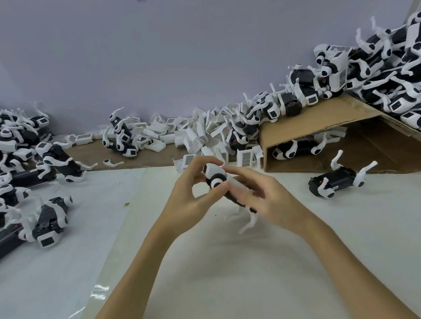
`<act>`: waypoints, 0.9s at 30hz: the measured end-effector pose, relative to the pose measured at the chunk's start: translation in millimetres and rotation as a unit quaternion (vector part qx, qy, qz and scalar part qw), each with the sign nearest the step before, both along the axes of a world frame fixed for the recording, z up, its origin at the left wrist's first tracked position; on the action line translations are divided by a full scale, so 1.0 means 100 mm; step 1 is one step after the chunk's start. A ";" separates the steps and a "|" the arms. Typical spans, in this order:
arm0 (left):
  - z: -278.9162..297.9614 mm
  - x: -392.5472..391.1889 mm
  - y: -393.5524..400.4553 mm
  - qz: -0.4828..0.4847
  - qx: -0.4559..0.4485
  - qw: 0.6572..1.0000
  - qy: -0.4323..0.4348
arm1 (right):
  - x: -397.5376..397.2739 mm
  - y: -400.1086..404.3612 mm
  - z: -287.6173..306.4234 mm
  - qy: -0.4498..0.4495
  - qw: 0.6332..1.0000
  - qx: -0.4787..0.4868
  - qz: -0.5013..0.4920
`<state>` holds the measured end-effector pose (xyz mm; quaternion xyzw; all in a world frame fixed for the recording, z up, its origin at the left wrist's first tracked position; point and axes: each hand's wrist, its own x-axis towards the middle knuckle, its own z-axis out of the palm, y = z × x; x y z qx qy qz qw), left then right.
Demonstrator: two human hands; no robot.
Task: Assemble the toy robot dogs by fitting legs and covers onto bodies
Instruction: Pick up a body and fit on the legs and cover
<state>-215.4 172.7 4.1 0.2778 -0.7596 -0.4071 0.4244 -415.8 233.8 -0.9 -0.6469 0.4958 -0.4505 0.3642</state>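
Both hands hold one black-and-white toy robot dog (215, 178) above the middle of the white table. My left hand (191, 195) grips its front end, thumb and fingers curled round the white cover. My right hand (261, 195) wraps the black body from the right, fingertips pressing near a round white leg joint. Thin white legs (249, 220) hang below my right hand. The body's rear is hidden by my right palm.
A heap of dogs lies at the left (14, 171). Loose white covers (192, 133) pile along the back wall. A cardboard sheet (328, 121) at the right carries another heap (400, 71). One legged body (338, 180) lies on the table to the right.
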 end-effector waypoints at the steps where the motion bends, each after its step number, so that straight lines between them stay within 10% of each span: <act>1: 0.02 0.03 -0.01 -0.023 0.008 1.000 0.011 | -0.07 0.00 0.02 -0.042 0.999 0.025 0.024; 7: 0.06 0.13 -0.07 -0.129 0.016 0.992 -0.004 | -0.24 0.02 0.00 -0.119 0.981 0.116 0.101; 22: -0.07 0.08 -0.11 0.107 -0.204 0.966 -0.115 | 0.00 -0.05 -0.09 0.154 0.949 -0.223 -0.158; 27: -0.06 0.07 -0.10 0.150 -0.070 0.984 -0.062 | 0.10 -0.05 -0.12 0.221 0.931 -0.247 -0.155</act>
